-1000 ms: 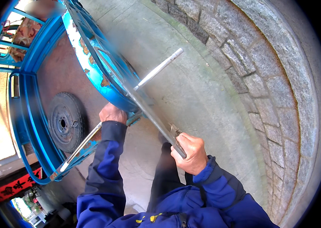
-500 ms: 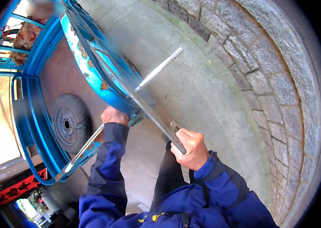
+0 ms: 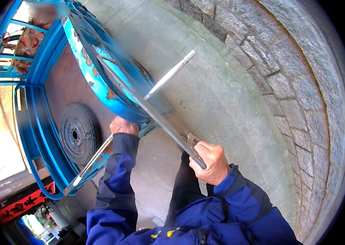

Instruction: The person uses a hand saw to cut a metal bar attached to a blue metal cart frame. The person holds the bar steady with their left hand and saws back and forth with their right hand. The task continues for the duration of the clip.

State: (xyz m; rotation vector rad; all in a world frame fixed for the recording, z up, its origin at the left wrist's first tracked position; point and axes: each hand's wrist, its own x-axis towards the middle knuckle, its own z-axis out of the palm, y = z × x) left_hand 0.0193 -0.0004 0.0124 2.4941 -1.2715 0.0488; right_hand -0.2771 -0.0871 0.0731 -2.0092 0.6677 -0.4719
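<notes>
A long grey metal bar [image 3: 166,125] runs slantwise along the near side of a blue cargo bed with peeling paint [image 3: 83,61]. My right hand [image 3: 210,162] is wrapped round its near end, and a small rusty metal piece [image 3: 189,139] shows just beyond the knuckles. A pale rod [image 3: 171,74] sticks out to the right from beside the bar. My left hand [image 3: 124,125] is closed at the rear corner of the bed, on its edge; the fingers are partly hidden. Another pale rod [image 3: 95,159] slants down-left from near that hand.
A spare wheel with a black tyre [image 3: 78,132] rests in the bed, on its brown floor [image 3: 58,77]. Blue rails and a camouflage-patterned cloth [image 3: 29,42] are at the far left. Concrete ground [image 3: 221,98] lies to the right, bordered by a stone wall [image 3: 299,94].
My right hand and the bar's near end have moved slightly right and down. My left hand stays at the bed's corner. The whole view has shifted a little.
</notes>
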